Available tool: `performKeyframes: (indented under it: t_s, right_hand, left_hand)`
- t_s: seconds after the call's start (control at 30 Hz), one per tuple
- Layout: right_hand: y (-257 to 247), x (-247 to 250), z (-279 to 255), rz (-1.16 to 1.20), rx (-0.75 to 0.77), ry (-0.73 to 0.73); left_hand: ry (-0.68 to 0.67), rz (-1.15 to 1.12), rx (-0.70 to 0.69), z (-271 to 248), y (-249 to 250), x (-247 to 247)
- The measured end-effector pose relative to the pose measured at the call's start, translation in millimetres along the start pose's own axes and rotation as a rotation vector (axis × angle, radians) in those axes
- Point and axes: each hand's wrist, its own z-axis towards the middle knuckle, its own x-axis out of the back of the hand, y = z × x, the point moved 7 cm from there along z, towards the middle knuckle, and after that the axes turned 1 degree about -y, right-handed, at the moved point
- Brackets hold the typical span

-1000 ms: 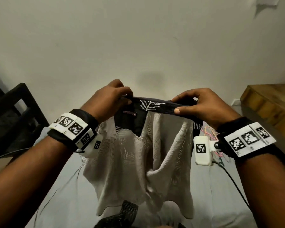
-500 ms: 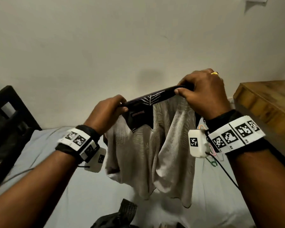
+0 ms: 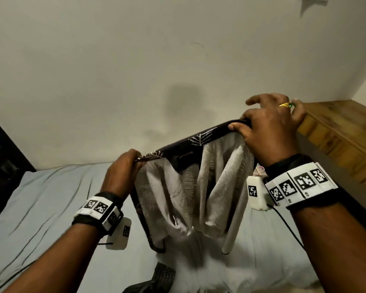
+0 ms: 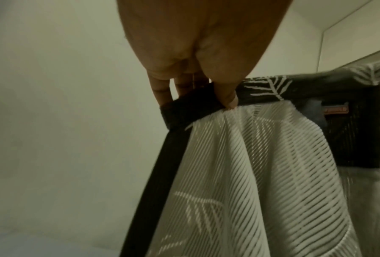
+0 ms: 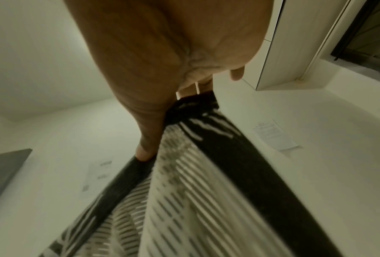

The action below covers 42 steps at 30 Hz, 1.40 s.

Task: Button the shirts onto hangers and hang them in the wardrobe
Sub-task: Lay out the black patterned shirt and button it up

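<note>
1. Left hand: pinching the low end of a dark patterned collar band, thumb pressed over the cloth and fingers curled behind it.
2. Right hand: gripping the other, higher end of the same band between thumb and forefinger; remaining fingers lifted loosely behind, a yellow ring on one of them.
3. Hands well apart, the band stretched taut between them and sloping up toward the right.
4. Shirt: held in the air above the bed, pale ribbed fabric hanging in folds from the band, dark trim down one edge, a small reddish label inside the neck.
5. Below the shirt: a bed with a pale blue sheet; at the near edge a dark garment, only partly in view, possibly a second shirt.
6. Further out: a wooden surface beside the right hand, a dark piece of furniture at the far left, a plain pale wall behind.
</note>
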Motion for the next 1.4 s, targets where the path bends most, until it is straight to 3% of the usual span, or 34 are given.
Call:
performKeyframes:
  t_s: [0.13, 0.23, 0.53, 0.77, 0.9, 1.0, 1.1, 1.23, 1.33, 1.4]
  right_hand:
    - [23, -21, -5, -0.032, -0.036, -0.082]
    - [31, -35, -11, 0.107, -0.029, -0.145]
    - [33, -62, -8, 0.158, -0.017, -0.253]
    - [37, -36, -6, 0.31, -0.102, -0.241]
    - [36, -24, -4, 0.216, -0.066, -0.255]
    - [34, -50, -17, 0.283, -0.115, -0.386]
    - [32, -76, -30, 0.365, -0.137, -0.438]
    - [15, -91, -40, 0.315, -0.097, -0.509]
    - [-10, -101, -51, 0.32, -0.062, -0.588]
    - [-23, -115, -60, 0.409, -0.1, -0.655]
  left_hand:
    - [0.073, -0.006, 0.035, 12, -6, 27]
    - [0.062, 0.0, 0.051, 22, -10, 42]
    - [-0.136, 0.113, 0.017, 35, -17, 48]
    - [0.044, 0.038, -0.016, 41, 13, 99]
    - [0.16, -0.041, -0.057, 44, 45, 123]
    - [0.145, -0.014, -0.108, 44, 61, 129]
    - [0.039, 0.126, -0.151, 42, 60, 123]
    - [-0.09, 0.084, -0.004, 37, 30, 109]
    - [-0.056, -0.066, 0.1, 30, 13, 107]
    - [-0.027, -0.065, 0.097, 25, 13, 103]
